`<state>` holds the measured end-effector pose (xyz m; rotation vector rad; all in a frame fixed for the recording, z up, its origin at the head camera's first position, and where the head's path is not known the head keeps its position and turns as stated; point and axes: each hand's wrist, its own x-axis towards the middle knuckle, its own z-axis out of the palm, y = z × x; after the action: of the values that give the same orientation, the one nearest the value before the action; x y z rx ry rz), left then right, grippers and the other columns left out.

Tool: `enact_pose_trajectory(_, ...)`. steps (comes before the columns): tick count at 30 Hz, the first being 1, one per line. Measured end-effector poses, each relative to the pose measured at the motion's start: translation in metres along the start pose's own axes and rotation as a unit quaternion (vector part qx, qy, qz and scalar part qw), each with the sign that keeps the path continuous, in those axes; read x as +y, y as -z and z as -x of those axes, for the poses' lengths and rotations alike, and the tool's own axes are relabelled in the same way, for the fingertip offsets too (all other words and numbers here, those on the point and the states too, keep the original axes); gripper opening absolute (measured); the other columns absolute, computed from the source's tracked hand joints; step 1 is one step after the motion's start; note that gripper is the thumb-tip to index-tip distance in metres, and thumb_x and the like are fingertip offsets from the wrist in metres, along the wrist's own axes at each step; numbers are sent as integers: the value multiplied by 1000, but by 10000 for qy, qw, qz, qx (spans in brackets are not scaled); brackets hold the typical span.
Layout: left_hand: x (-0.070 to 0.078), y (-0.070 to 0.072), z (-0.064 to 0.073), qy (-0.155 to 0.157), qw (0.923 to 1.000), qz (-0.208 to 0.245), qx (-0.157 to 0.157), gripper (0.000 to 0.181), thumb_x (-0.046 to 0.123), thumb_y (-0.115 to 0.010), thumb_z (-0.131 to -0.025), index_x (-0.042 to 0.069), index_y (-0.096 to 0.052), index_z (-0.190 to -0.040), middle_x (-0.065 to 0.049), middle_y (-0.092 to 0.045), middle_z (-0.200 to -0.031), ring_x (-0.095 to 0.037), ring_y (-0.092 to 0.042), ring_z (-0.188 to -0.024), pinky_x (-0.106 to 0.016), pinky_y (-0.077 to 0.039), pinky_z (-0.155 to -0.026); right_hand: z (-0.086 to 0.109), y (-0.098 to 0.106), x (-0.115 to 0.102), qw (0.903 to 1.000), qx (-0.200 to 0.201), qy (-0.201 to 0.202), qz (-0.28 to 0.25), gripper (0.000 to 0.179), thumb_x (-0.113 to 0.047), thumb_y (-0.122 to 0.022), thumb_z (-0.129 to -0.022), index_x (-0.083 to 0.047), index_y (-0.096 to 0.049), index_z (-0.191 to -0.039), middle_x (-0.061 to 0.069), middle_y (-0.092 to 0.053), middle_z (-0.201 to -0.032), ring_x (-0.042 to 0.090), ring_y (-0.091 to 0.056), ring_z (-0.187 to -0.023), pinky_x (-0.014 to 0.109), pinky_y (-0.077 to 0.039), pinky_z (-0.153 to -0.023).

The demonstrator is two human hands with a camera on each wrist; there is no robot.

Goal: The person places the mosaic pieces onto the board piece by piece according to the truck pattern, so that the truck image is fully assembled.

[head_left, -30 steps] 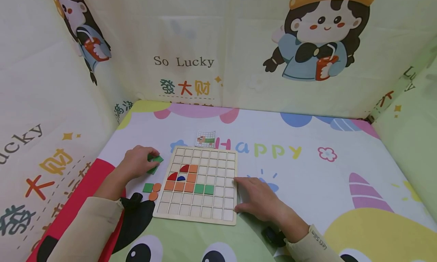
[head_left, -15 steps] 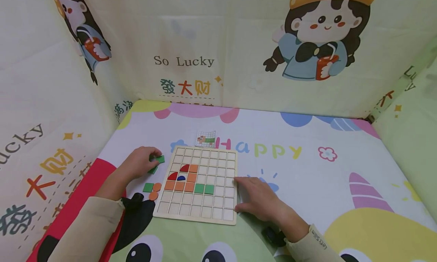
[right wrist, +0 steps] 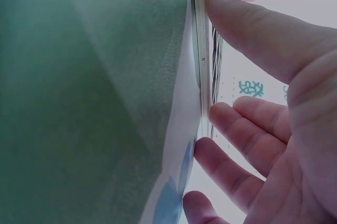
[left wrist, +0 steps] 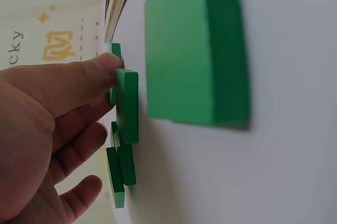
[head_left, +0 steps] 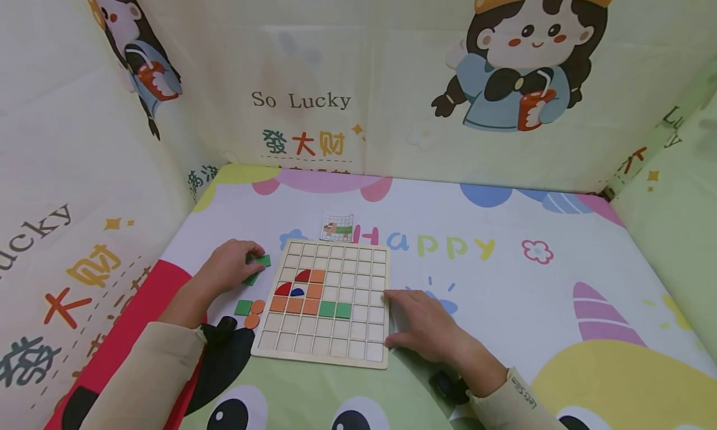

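Grid board [head_left: 345, 282] with coloured tiles, two hands in attendance

Head view. Square wooden board, divided into cells, lying flat on a printed tablecloth [head_left: 504, 293]. Set into the cells: five orange squares [head_left: 310, 307], two red quarter-rounds [head_left: 303, 276], one blue half-round [head_left: 297, 292], and two green squares [head_left: 343, 310] side by side. Picture card [head_left: 337, 228], small, with a printed grid, just beyond the far edge. Off the left edge: one loose green square [head_left: 243, 308] beside two orange discs [head_left: 257, 307]. Left hand [head_left: 226, 268], farther back than these, thumb and forefinger pinching a green tile [head_left: 262, 261] left of the board. Right hand [head_left: 420, 324], at the board's right edge, thumb and forefinger spread apart, tips at the rim. Pale sleeves [head_left: 140, 374] on both arms; dark wrist unit [head_left: 448, 388] on the right. Backdrop: cream cloth [head_left: 392, 106], lettered, with cartoon figures.

Left wrist view. Thumb tip against the green tile, forefinger behind; remaining fingers bent and apart. Further green tiles [left wrist: 126, 163] lie close below the thumb, partly overlapping in view. Loose green square large in the foreground, apart from the hand. Board edge-on at the top.

Right wrist view. Board seen edge-on; thumb tip on its edge, fingers separated and gently bent, one fingertip at the same edge. Whether the lower fingers touch the cloth: cannot be told.
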<state>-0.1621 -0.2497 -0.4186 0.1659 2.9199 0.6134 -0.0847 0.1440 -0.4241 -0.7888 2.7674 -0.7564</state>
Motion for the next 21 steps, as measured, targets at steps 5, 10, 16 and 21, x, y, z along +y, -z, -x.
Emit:
enact_pose_trajectory(5, 3, 0, 0, 8, 9998, -213, 42, 40, 18, -80, -85, -2, -69, -118, -20, -64, -109, -37, -54, -102, -41, -59, -74, 0, 0, 0, 10000, 12, 7, 8, 73, -29, -86, -77, -4, -54, -138, 11, -59, -135, 35, -53, -122, 55, -42, -99)
enact_pose_trajectory(10, 8, 1, 0, -23, 9997, -248, 56, 40, 20, -78, -87, 0, -69, -120, -21, -64, -113, -37, -53, -104, -43, -58, -77, 0, 0, 0, 10000, 10, -2, 17, 74, -29, -86, -77, -4, -54, -138, 11, -59, -135, 35, -53, -123, 55, -42, -100)
enact_pose_trajectory(16, 20, 3, 3, -78, 9996, 282, -22, 39, 21, -75, -89, 1, -69, -122, -23, -62, -122, -40, -51, -113, -46, -57, -81, 0, 0, 0, 10000, -17, -54, -27, 74, -30, -86, -77, -4, -53, -139, 11, -58, -136, 35, -52, -124, 55, -41, -101)
enact_pose_trajectory(21, 33, 2, 9, -164, 9990, 410, -74, 37, 18, -76, -88, 3, -70, -121, -21, -63, -121, -41, -51, -117, -44, -59, -76, 0, 1, 0, 10000, -10, -51, -53, 75, -29, -86, -77, -4, -53, -139, 11, -58, -136, 35, -52, -124, 56, -41, -101)
